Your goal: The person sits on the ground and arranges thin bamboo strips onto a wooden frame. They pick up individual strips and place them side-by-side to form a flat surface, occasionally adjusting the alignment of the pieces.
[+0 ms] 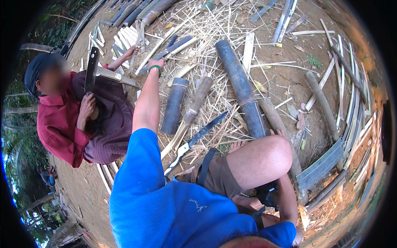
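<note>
My left arm stretches forward, and my left hand [156, 64] closes on a dark split bamboo piece [175, 47] above the scattered shavings. My right arm comes down beside my raised knee, which hides most of my right hand [279, 133]; only what look like its fingers show by the near end of a long dark bamboo pole [241, 89]. Between my arms lie a short dark bamboo section [174, 105], a thinner brown bamboo piece [198, 101] with a split end, and a handsaw [202, 134] with a pale handle.
At the left a person in a red shirt [62, 128] sits close by, holding a machete [91, 70] upright. Bamboo poles [142, 12] and pale split strips [126, 38] lie farther off. A log [322, 103] and long strips [351, 95] lie at the right.
</note>
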`<state>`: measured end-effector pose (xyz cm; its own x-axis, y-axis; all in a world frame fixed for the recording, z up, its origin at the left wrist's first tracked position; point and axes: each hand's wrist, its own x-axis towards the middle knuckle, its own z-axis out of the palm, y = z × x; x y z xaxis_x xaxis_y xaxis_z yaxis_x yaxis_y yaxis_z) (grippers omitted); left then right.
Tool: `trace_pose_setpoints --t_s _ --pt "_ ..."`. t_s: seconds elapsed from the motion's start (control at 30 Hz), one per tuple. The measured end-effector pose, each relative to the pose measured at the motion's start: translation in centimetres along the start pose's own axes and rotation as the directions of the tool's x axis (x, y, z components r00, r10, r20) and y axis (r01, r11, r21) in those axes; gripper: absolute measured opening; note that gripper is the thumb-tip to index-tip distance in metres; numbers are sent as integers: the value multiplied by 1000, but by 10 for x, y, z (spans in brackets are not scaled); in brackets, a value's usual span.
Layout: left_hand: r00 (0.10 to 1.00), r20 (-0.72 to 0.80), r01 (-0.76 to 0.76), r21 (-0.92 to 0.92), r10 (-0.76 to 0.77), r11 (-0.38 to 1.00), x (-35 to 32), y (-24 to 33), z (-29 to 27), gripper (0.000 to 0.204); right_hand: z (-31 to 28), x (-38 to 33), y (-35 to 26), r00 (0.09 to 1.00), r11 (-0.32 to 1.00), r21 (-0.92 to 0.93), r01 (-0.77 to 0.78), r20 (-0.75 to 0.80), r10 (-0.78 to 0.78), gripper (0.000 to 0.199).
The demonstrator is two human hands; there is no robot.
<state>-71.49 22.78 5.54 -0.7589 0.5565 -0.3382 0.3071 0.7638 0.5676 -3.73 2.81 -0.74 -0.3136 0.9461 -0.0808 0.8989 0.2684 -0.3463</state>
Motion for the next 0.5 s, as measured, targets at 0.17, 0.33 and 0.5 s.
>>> trace_pose_setpoints --t_s 0.17,0.33,0.5 --pt "926 -322 -129 217 196 968 47 -36 0 77 18 0 -9 998 998 -43 50 -42 -52 56" --pt "963 -159 -169 281 220 945 51 -29 7 94 33 -6 5 998 995 -94 41 -35 -44 56" --pt "981 116 -185 354 153 917 76 -8 -19 107 45 -6 15 998 995 -100 30 -58 -36 55"
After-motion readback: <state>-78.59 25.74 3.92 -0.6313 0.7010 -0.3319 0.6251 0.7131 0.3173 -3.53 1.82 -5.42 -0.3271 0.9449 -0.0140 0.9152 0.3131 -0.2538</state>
